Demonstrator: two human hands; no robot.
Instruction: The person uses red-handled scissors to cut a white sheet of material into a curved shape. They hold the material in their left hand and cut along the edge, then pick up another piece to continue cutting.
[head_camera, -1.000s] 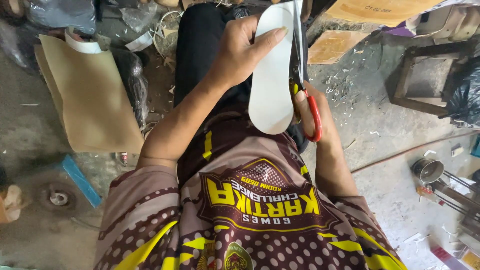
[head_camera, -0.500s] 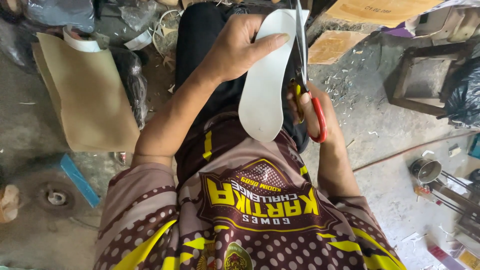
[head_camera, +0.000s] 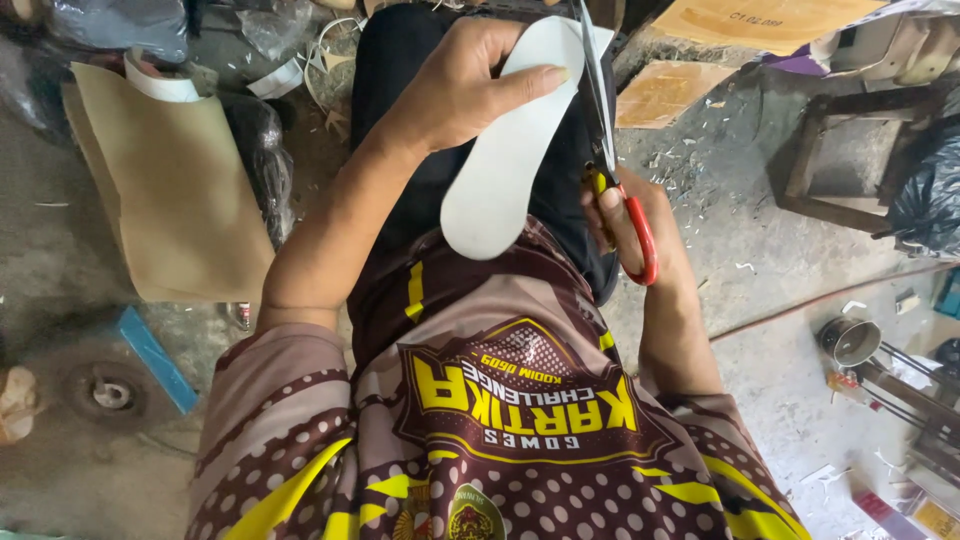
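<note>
Seen from the head camera looking straight down, a seated person in a brown, maroon and yellow patterned jersey (head_camera: 500, 430) works over their lap. The left hand (head_camera: 455, 85) grips a white sole-shaped cutout (head_camera: 510, 150), fingers curled over its far edge and the thumb pressed flat across its top, holding it above dark trousers (head_camera: 400, 60). The right hand (head_camera: 625, 215) is clenched around the red and yellow handles of a pair of scissors (head_camera: 608, 150), whose long blades run along the cutout's right edge, touching it. On the grimy concrete floor (head_camera: 760, 330) to the left lies a tan sheet of board (head_camera: 170, 190), with a blue strip (head_camera: 155, 358) just below it. To the right sit small white offcuts, a dark wooden stool frame (head_camera: 840, 150), flat pieces of cardboard (head_camera: 670, 92), and a black plastic bag (head_camera: 925, 200), bunched up so its contents cannot be seen. Lower right stands a small round metal tin (head_camera: 848, 340); what it holds cannot be made out.
</note>
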